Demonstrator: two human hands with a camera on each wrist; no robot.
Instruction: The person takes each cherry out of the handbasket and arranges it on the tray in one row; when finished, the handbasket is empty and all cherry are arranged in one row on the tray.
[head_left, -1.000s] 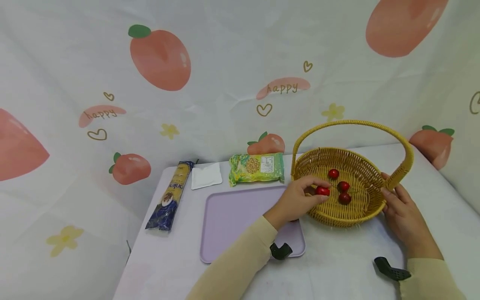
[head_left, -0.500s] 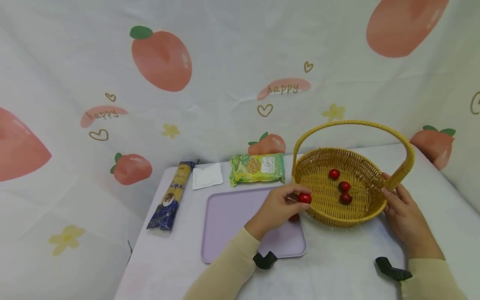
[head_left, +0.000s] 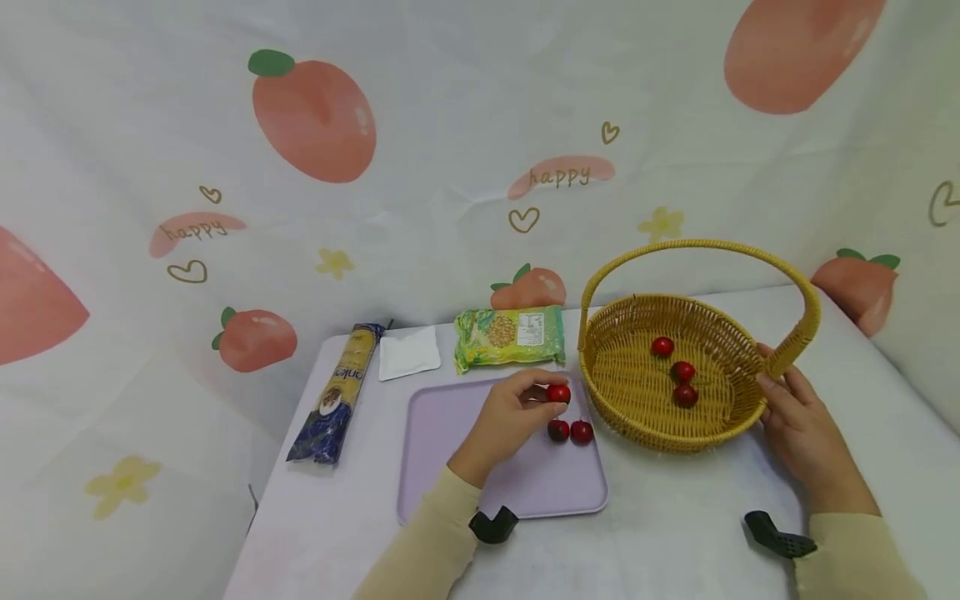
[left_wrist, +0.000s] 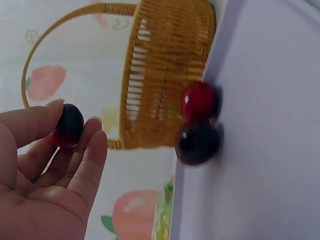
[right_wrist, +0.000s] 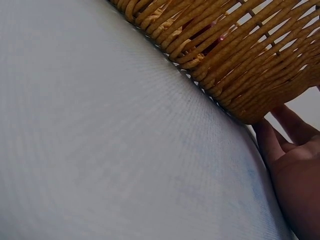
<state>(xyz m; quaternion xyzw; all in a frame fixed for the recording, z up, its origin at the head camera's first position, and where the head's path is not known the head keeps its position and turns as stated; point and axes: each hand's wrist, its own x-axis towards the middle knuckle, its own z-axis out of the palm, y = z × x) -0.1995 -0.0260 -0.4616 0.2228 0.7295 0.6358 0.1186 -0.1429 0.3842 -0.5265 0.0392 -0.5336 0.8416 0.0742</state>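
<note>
Between thumb and fingertips my left hand [head_left: 504, 425] pinches a red cherry [head_left: 558, 393], raised over the right part of the lilac tray [head_left: 465, 458]. Seen from the left wrist, this cherry [left_wrist: 69, 126] has a dark side. Two more cherries, one darker [head_left: 558, 431] and one redder [head_left: 582, 432], lie side by side on the tray near its right edge. My right hand [head_left: 808, 446] holds the yellow wicker basket [head_left: 637, 421] by its right rim, at the foot of the arched handle. Several cherries lie inside the basket, among them one at the back [head_left: 662, 347].
Behind the tray lie a green-yellow food packet [head_left: 510, 337] and a flat white packet [head_left: 409, 353]. A long blue-and-gold pasta bag [head_left: 337, 396] lies left of the tray. A printed cloth [head_left: 435, 167] hangs along the table's back.
My left hand has carried the cherry out of the basket, leftward over the tray. The two tray cherries have come into view. My right hand stays at the basket's rim.
</note>
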